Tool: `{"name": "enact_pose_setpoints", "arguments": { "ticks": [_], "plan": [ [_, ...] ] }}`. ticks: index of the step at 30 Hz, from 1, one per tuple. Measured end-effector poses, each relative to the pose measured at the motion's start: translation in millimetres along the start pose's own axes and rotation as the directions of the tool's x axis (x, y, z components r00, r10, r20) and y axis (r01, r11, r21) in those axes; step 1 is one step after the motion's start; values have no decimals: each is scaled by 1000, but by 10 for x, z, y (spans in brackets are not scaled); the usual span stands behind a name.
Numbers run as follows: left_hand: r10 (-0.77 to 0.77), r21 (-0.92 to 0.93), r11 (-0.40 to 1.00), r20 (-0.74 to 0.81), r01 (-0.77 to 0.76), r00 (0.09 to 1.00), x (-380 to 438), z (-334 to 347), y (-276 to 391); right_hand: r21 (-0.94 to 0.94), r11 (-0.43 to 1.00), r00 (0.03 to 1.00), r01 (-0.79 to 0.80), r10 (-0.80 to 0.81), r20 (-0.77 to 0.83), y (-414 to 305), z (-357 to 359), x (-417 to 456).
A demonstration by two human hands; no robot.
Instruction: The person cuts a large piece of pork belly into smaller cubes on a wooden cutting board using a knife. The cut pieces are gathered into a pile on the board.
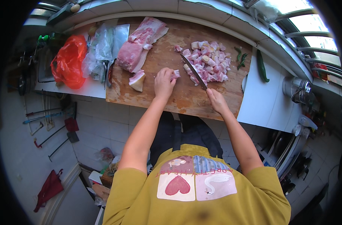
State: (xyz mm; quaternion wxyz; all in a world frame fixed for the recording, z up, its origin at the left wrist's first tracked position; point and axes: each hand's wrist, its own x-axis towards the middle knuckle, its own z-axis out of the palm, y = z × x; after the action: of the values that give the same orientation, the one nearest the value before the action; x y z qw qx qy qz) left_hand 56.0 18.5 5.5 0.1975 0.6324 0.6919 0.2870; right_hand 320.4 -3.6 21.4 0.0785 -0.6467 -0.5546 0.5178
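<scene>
My left hand (164, 83) has its fingers on a small piece of raw pork (175, 74) on the wooden cutting board (126, 92). In my right hand (216, 99) is the handle of a kitchen knife (194, 70); its blade points up and left, along the near left side of a heap of cut pork chunks (210, 60). Left of my left hand lies a pork chunk with skin (137, 81). Behind that chunk is a large slab of raw pork (134, 52). A small bit of meat (177, 48) lies apart, left of the heap.
Green chillies (241, 59) lie at the board's right side, and a long green pepper (261, 66) is on the white counter (266, 104). Further right stands a metal container (293, 87). A red plastic bag (71, 62) and clear plastic bags (100, 50) lie left of the meat.
</scene>
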Motion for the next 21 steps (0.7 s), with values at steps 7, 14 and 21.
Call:
{"name": "enact_pose_setpoints", "arguments": {
  "ticks": [7, 14, 21],
  "plan": [
    [-252, -252, 922, 190, 295, 949, -44, 79, 45, -153, 988, 999, 32, -32, 0, -406, 135, -463],
    [-248, -235, 934, 113, 268, 962, -87, 13, -88, -168, 985, 997, 32, -42, -59, -314, 374, -530],
    [-271, -250, 928, 48, 275, 961, -34, 196, -38, -234, 971, 995, 44, -62, -72, -334, 591, -614]
  ]
}}
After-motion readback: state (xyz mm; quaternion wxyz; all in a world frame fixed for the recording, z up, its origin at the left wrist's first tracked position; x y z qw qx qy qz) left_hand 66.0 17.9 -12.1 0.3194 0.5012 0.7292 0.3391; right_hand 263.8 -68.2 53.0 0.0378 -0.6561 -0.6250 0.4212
